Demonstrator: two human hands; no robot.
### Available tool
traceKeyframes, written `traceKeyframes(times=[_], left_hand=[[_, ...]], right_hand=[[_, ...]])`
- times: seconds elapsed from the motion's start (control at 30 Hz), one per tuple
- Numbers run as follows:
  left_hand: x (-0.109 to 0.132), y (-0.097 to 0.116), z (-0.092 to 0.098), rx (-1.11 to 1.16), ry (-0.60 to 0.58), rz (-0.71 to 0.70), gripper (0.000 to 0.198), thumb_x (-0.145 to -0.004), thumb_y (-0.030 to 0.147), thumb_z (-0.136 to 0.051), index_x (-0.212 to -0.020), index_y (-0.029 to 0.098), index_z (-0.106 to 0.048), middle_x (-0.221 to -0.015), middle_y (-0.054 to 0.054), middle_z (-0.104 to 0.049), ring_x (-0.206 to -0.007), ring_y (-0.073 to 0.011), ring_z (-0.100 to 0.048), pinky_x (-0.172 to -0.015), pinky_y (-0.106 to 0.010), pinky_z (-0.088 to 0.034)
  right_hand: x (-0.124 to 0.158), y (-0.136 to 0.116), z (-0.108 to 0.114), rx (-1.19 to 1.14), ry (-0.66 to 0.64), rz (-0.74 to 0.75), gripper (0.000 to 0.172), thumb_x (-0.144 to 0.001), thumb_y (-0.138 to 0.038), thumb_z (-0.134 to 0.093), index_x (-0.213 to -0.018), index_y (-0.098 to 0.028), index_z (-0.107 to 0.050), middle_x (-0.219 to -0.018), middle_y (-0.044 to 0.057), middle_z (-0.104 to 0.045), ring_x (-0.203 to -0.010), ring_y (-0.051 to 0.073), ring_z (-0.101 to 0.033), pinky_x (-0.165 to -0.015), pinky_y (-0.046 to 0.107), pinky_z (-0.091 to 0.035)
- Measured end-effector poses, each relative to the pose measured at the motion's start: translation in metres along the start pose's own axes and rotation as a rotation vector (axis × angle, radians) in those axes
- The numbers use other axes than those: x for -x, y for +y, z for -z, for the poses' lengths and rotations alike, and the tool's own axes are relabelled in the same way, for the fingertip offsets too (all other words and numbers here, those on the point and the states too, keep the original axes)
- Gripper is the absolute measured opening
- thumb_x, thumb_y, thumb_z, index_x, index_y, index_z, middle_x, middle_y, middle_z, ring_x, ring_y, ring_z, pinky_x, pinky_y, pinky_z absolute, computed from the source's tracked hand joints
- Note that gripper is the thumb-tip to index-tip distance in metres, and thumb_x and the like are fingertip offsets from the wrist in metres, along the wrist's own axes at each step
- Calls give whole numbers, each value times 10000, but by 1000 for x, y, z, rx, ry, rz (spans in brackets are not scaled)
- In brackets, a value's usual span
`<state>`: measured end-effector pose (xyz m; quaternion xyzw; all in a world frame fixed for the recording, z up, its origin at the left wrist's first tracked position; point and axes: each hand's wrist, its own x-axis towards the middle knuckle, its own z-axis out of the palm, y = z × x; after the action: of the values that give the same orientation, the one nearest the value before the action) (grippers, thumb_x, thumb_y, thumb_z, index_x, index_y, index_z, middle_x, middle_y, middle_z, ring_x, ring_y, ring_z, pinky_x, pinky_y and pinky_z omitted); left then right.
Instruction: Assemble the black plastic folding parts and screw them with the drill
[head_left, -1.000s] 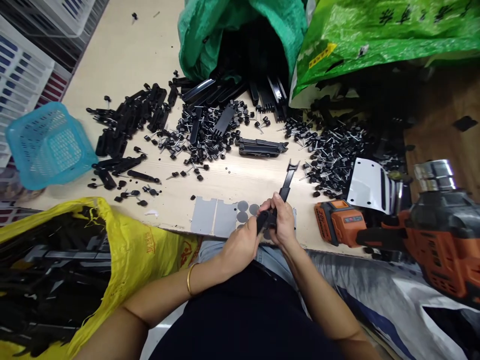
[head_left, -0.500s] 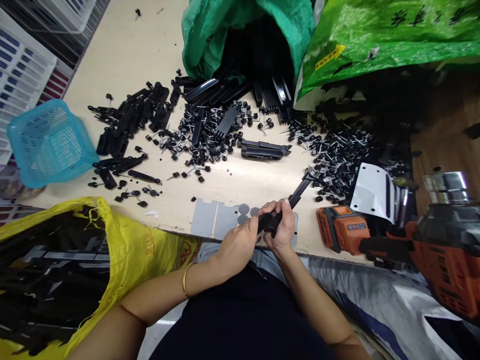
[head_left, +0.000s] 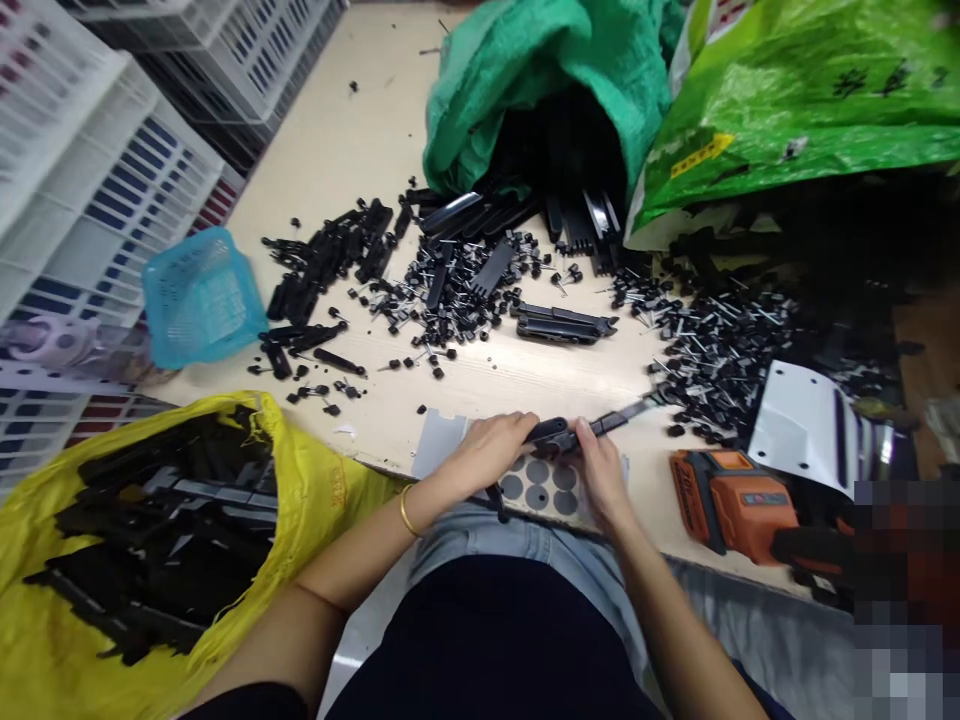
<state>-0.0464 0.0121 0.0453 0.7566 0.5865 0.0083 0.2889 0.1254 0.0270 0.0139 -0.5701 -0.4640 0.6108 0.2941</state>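
A long black jointed arm (head_left: 619, 418) spans my two hands above the table's front edge, its thin end pointing right toward loose screws. My left hand (head_left: 491, 450) is closed round its left end, the fingers partly hidden beneath. My right hand (head_left: 598, 468) grips it near the middle, thumb on top. Under the hands lie a grey sheet (head_left: 439, 440) and several grey round pads (head_left: 537, 472). Another black folded arm (head_left: 566, 323) rests on the table just beyond. A dark part (head_left: 497, 500) hangs below my left hand; I cannot tell whether it belongs to the arm.
Black-headed screws (head_left: 465, 300) and black plastic pieces (head_left: 330, 250) are heaped across the table. Behind them stands a green sack (head_left: 540, 60). A yellow sack (head_left: 315, 490) and blue basket (head_left: 202, 300) are left; an orange power tool (head_left: 739, 500) and white plate (head_left: 799, 420) are right.
My view has swung left, so the table's things appear further right. The black arm has tipped from steeply slanted to nearly level, and my hands have moved slightly apart.
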Motion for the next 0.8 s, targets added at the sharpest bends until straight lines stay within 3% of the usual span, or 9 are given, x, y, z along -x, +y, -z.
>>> traceKeyframes(times=[0.07, 0.1, 0.2, 0.27, 0.37, 0.47, 0.6, 0.7, 0.8], left_hand=[[-13, -18, 2, -80, 75, -73, 189, -878, 144, -491, -1044, 211, -553, -1052, -66, -612, -994, -219, -589, -766, -306, -490], [-20, -25, 1, -108, 101, -117, 206, -864, 110, -487, -1018, 215, -575, -1059, -64, -605, -1013, -213, -574, -806, -316, -482], [-40, -36, -5, -131, 149, -249, 256, -831, 62, -497, -991, 227, -610, -1002, -51, -609, -975, -202, -575, -865, -343, -466], [-50, -32, -8, -146, 159, -323, 265, -814, 76, -539, -1025, 219, -612, -988, -52, -615, -961, -209, -583, -846, -340, -476], [-53, -17, -4, -167, 185, -398, 367, -771, 116, -628, -1132, 165, -585, -1043, -77, -620, -988, -228, -587, -853, -330, -484], [-43, -9, 6, -86, 260, -431, 444, -782, 113, -607, -1220, 128, -534, -1128, -97, -606, -1038, -217, -574, -923, -317, -461], [-19, -30, 12, 126, 464, -216, 276, -869, 133, -482, -1126, 131, -581, -1052, -84, -635, -994, -186, -587, -885, -336, -483], [-2, -60, 8, 266, 628, 72, 213, -869, 138, -490, -1044, 143, -612, -990, -61, -643, -891, -163, -602, -819, -324, -501], [5, -88, 7, 271, 748, 295, 211, -846, 110, -493, -1008, 145, -624, -946, -55, -637, -779, -144, -594, -782, -301, -494]], right_hand=[[5, 2, 27, 255, -187, -68, 452, -771, -642, -511, -608, -222, -533, -545, 33, -604, -499, 199, -563, -511, 327, -453], [6, 1, 39, 394, -158, -15, 438, -761, -626, -535, -600, -218, -534, -541, 33, -596, -500, 199, -558, -517, 324, -446], [-5, -4, 68, 746, 193, 293, 313, -808, -506, -510, -713, -215, -575, -670, 63, -618, -633, 229, -581, -617, 347, -446], [-28, -9, 78, 937, 441, 428, 228, -824, -376, -487, -878, -188, -605, -853, 142, -627, -826, 298, -579, -707, 407, -432], [-80, -19, 84, 1118, 678, 318, 316, -791, -217, -495, -1072, -116, -598, -1074, 259, -543, -1024, 380, -483, -741, 460, -375], [-129, -30, 88, 1087, 715, 171, 305, -786, -174, -517, -1061, -117, -635, -1067, 252, -507, -993, 348, -443, -700, 420, -320], [-161, -45, 98, 991, 732, 165, 201, -766, -208, -600, -947, -151, -668, -899, 152, -488, -830, 248, -383, -681, 393, -253], [-165, -50, 104, 1011, 760, 113, 126, -799, -167, -538, -838, -153, -657, -837, 121, -482, -800, 223, -356, -684, 393, -237], [-161, -48, 102, 1022, 746, 127, 126, -788, -193, -569, -878, -136, -636, -877, 142, -505, -838, 231, -375, -704, 392, -257]])
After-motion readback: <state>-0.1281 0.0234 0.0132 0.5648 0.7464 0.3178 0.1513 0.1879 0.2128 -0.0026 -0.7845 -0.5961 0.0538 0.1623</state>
